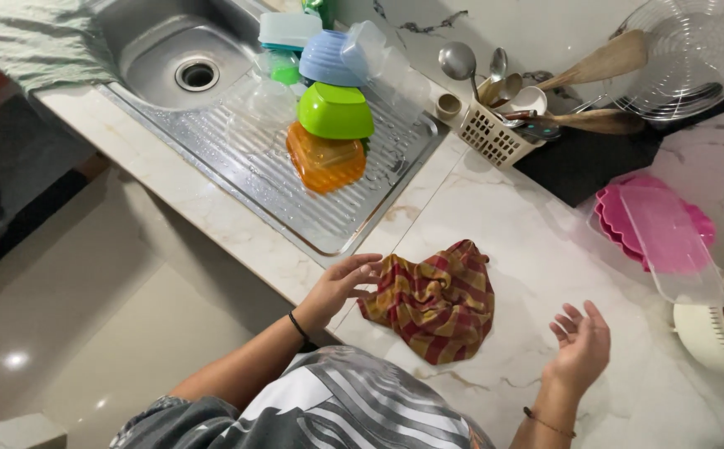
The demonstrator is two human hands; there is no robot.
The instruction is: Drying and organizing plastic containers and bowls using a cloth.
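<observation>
two bare hands flank a crumpled red-and-yellow checked cloth [433, 301] lying on the near part of the marble counter [545, 249]. the left hand [347, 283] is spread wide, fingertips touching the cloth's left edge, gripping nothing. the right hand [581, 342] is open, palm up, empty, apart from the cloth on its right. far left, an orange container [325, 158] and a green bowl [335, 111] sit on the steel draining board [245, 179]; pink plates [657, 224] lie far right.
</observation>
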